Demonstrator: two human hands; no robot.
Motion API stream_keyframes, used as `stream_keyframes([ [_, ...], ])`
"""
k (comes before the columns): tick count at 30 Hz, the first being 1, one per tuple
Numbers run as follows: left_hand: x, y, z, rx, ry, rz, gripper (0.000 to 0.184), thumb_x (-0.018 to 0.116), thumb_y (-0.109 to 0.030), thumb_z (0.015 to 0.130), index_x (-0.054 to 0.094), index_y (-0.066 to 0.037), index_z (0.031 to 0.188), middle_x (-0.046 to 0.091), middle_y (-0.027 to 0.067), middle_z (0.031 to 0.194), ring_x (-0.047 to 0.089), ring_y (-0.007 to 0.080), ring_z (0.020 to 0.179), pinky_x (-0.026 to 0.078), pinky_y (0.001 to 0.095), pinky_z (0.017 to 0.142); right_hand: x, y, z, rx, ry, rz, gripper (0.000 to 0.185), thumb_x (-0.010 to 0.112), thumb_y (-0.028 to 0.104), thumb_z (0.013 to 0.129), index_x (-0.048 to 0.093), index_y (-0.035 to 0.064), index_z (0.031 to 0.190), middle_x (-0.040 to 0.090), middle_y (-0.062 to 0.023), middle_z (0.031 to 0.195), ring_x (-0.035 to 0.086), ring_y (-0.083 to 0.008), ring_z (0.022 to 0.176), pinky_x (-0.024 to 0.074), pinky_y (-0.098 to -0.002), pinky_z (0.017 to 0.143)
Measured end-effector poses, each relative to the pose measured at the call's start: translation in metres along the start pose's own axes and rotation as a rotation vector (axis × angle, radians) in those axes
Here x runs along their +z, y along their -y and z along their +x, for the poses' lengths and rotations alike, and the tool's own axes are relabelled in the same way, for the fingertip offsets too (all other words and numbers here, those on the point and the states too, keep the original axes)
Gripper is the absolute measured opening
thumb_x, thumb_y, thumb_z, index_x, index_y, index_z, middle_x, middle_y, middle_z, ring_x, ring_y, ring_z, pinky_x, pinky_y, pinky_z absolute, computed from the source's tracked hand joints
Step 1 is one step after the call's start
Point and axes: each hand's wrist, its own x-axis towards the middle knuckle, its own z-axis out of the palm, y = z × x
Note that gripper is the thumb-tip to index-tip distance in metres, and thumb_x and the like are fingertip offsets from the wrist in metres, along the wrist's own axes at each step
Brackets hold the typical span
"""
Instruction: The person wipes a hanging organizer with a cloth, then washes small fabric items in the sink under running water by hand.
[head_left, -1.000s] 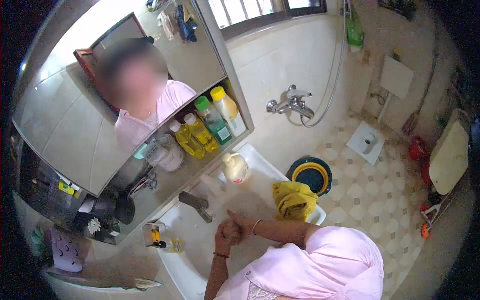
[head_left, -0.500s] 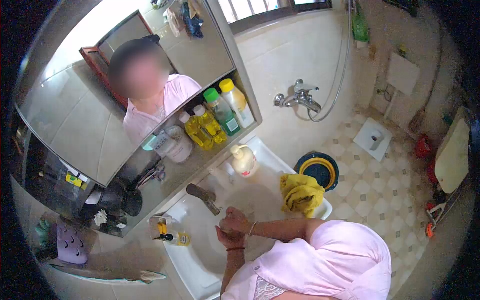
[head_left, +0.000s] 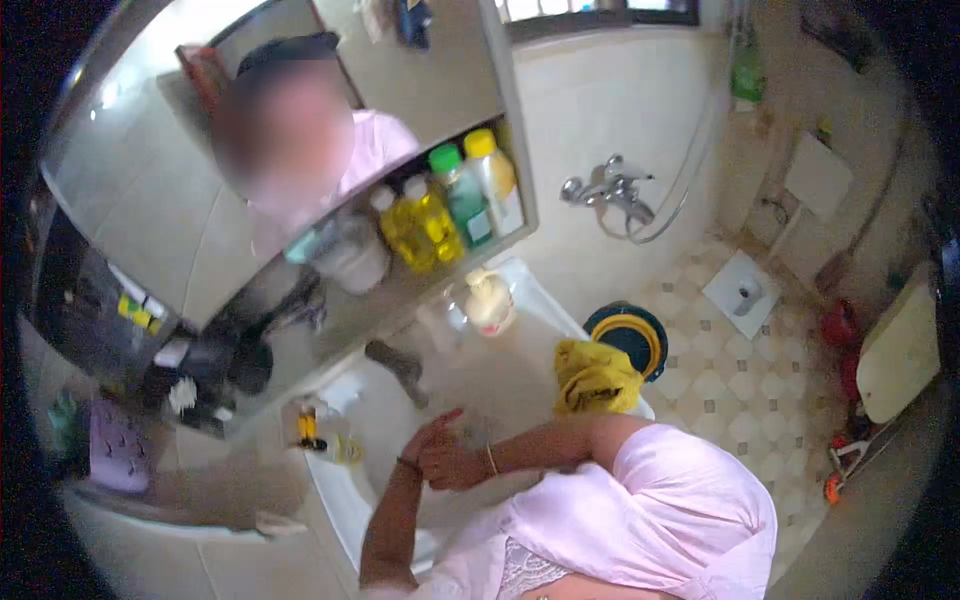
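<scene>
Above the white sink (head_left: 345, 530), both of my hands are together, just below the tap (head_left: 398, 370). My left hand (head_left: 430, 436) has its fingers stretched out and apart from any object; its wrist carries a dark band. Wrapped over the back of that hand near the wrist is my right hand (head_left: 452, 466), with a light bangle on its wrist. Blur hides the finger detail. On the sink's back ledge stands a cream pump bottle (head_left: 490, 305). A yellow cloth (head_left: 597, 380) hangs over the sink's right corner.
A mirror cabinet (head_left: 515, 130) with several bottles on its shelf overhangs the sink. Small bottles (head_left: 343, 448) stand at the left rim. A dark basin with a yellow ring (head_left: 650, 335) sits on the floor at right, below a wall mixer tap (head_left: 615, 190).
My hands have moved down and slightly left, away from the tap. They were clasped together; now my left fingers extend and my right hand grips near the left wrist. The view has shifted.
</scene>
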Motion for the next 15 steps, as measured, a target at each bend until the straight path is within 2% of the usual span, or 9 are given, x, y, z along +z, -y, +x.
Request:
stream_keyframes([
  [1, 0.014, -0.052, -0.004, -0.093, 0.154, -0.504, 0.055, 0.052, -0.028, 0.084, 0.035, -0.003, 0.13, 0.05, -0.0025, 0.061, 0.044, 0.0072, 0.049, 0.041, 0.0229, 0.044, 0.021, -0.002, -0.009, -0.136, 0.217, -0.059, 0.011, 0.052, 0.021, 0.07, 0.054, 0.0111, 0.073, 0.054, -0.0071, 0.081, 0.05, -0.0213, 0.08, 0.0395, -0.0349, 0.073],
  [2, 0.029, -0.078, -0.009, -0.109, 0.117, -0.413, 0.054, 0.052, -0.028, 0.084, 0.037, -0.003, 0.128, 0.048, -0.003, 0.059, 0.044, 0.0065, 0.049, 0.04, 0.0221, 0.044, 0.046, -0.008, -0.02, -0.139, 0.22, 0.004, 0.011, 0.052, 0.021, 0.07, 0.054, 0.0111, 0.073, 0.054, -0.0071, 0.081, 0.05, -0.0213, 0.08, 0.0395, -0.0349, 0.073],
  [4, 0.028, -0.091, -0.003, -0.211, 0.137, -0.299, 0.047, 0.055, -0.027, 0.083, 0.046, -0.005, 0.123, 0.045, -0.0046, 0.055, 0.042, 0.0054, 0.047, 0.038, 0.021, 0.044, 0.091, -0.014, -0.043, -0.315, 0.28, -0.501, 0.009, 0.052, 0.02, 0.069, 0.053, 0.0119, 0.065, 0.05, -0.0035, 0.07, 0.047, -0.0195, 0.067, 0.04, -0.0326, 0.064],
  [5, 0.041, -0.103, -0.001, -0.283, -0.06, 0.028, 0.039, 0.055, -0.028, 0.083, 0.052, -0.008, 0.118, 0.043, -0.006, 0.052, 0.04, 0.005, 0.046, 0.036, 0.0216, 0.043, 0.065, -0.005, -0.026, -0.3, 0.375, -0.469, 0.009, 0.054, 0.021, 0.065, 0.053, 0.012, 0.063, 0.051, -0.0038, 0.069, 0.048, -0.0202, 0.067, 0.0409, -0.033, 0.064],
  [6, 0.05, -0.127, -0.005, -0.213, -0.004, 0.334, 0.028, 0.049, -0.028, 0.086, 0.06, -0.014, 0.108, 0.043, -0.0056, 0.051, 0.035, 0.0055, 0.042, 0.031, 0.022, 0.039, 0.034, 0.005, -0.005, -0.281, 0.47, -0.435, 0.01, 0.056, 0.022, 0.061, 0.053, 0.0122, 0.06, 0.051, -0.0041, 0.068, 0.049, -0.0208, 0.067, 0.0417, -0.0335, 0.064],
  [9, 0.044, -0.107, 0.009, -0.28, -0.007, 0.134, 0.025, 0.054, -0.029, 0.084, 0.064, -0.008, 0.093, 0.042, -0.0049, 0.051, 0.04, 0.0059, 0.046, 0.034, 0.0225, 0.044, 0.029, -0.004, -0.012, -0.433, 0.228, -0.385, 0.013, 0.057, 0.023, 0.056, 0.054, 0.011, 0.059, 0.054, -0.0056, 0.07, 0.052, -0.0215, 0.07, 0.0431, -0.0353, 0.067],
  [12, 0.035, -0.065, 0.03, -0.273, -0.097, 0.483, 0.021, 0.052, -0.023, 0.083, 0.065, -0.006, 0.086, 0.048, 0.0011, 0.053, 0.045, 0.013, 0.047, 0.038, 0.0274, 0.046, 0.042, -0.006, -0.02, -0.44, 0.172, -0.48, 0.013, 0.058, 0.023, 0.058, 0.057, 0.0102, 0.06, 0.054, -0.0054, 0.068, 0.052, -0.0189, 0.066, 0.0443, -0.0341, 0.062],
  [14, 0.026, -0.035, 0.042, 0.182, 0.077, 1.362, 0.018, 0.051, -0.017, 0.074, 0.063, -0.005, 0.081, 0.06, 0.013, 0.074, 0.057, 0.025, 0.067, 0.048, 0.0362, 0.065, 0.064, -0.009, -0.034, -0.386, 0.161, -0.46, 0.011, 0.059, 0.021, 0.062, 0.059, 0.01, 0.062, 0.053, -0.0043, 0.063, 0.051, -0.0161, 0.061, 0.045, -0.0322, 0.057],
  [15, 0.016, -0.013, 0.05, 0.176, 0.078, 1.362, 0.018, 0.051, -0.017, 0.074, 0.063, -0.005, 0.081, 0.06, 0.013, 0.074, 0.057, 0.025, 0.067, 0.048, 0.0362, 0.065, 0.074, -0.01, -0.041, -0.339, 0.248, -0.438, 0.01, 0.058, 0.019, 0.064, 0.06, 0.0092, 0.065, 0.053, -0.0042, 0.062, 0.052, -0.017, 0.06, 0.0457, -0.0327, 0.057],
])
